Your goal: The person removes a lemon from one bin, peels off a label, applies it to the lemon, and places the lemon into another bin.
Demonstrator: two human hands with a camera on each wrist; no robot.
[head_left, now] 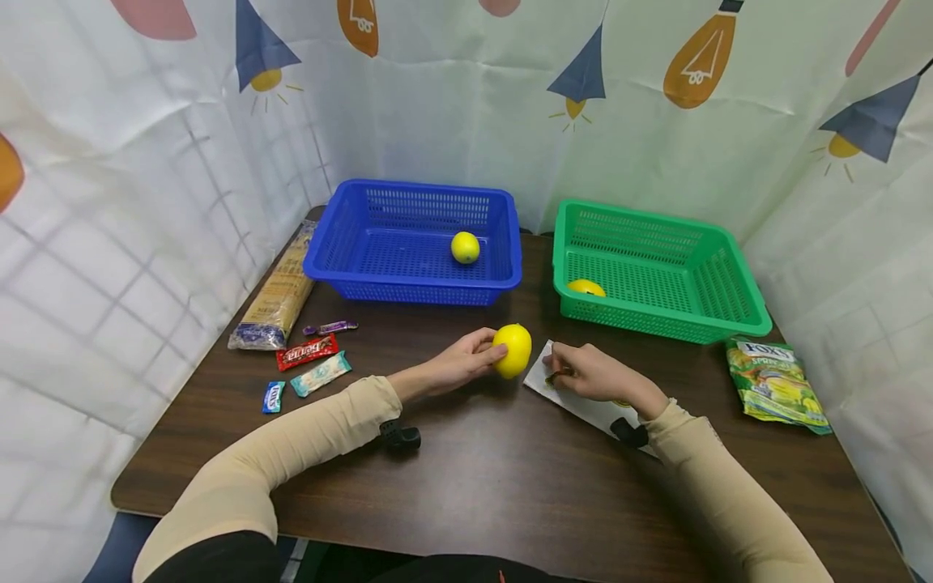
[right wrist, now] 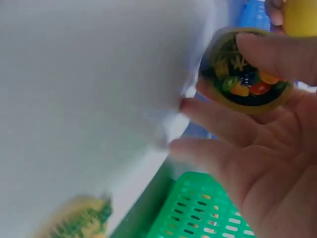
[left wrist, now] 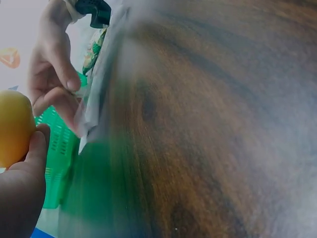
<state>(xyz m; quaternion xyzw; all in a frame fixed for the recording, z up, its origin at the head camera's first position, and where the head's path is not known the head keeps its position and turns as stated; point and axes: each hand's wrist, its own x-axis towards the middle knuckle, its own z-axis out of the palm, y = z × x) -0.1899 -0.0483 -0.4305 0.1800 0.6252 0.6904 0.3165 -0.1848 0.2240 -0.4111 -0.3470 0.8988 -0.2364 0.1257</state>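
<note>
My left hand (head_left: pixel 490 350) grips a yellow lemon (head_left: pixel 513 350) just above the dark table, near its middle. The same lemon (left wrist: pixel 12 126) shows against my thumb in the left wrist view. Just right of it, my right hand (head_left: pixel 557 368) pinches a small round fruit-picture sticker (right wrist: pixel 245 82) between thumb and fingers, over a white sticker sheet (head_left: pixel 586 407) lying on the table. Another sticker (right wrist: pixel 74 223) sits on the sheet (right wrist: pixel 89 99). The lemon and the sticker are close together but apart.
A blue basket (head_left: pixel 342 243) at the back holds a lemon (head_left: pixel 465 247); a green basket (head_left: pixel 656 267) to its right holds another (head_left: pixel 586 287). A candy bag (head_left: pixel 776 385) lies right; a pasta pack (head_left: pixel 280 291) and several small sweets (head_left: pixel 309 352) lie left. Curtains enclose the table.
</note>
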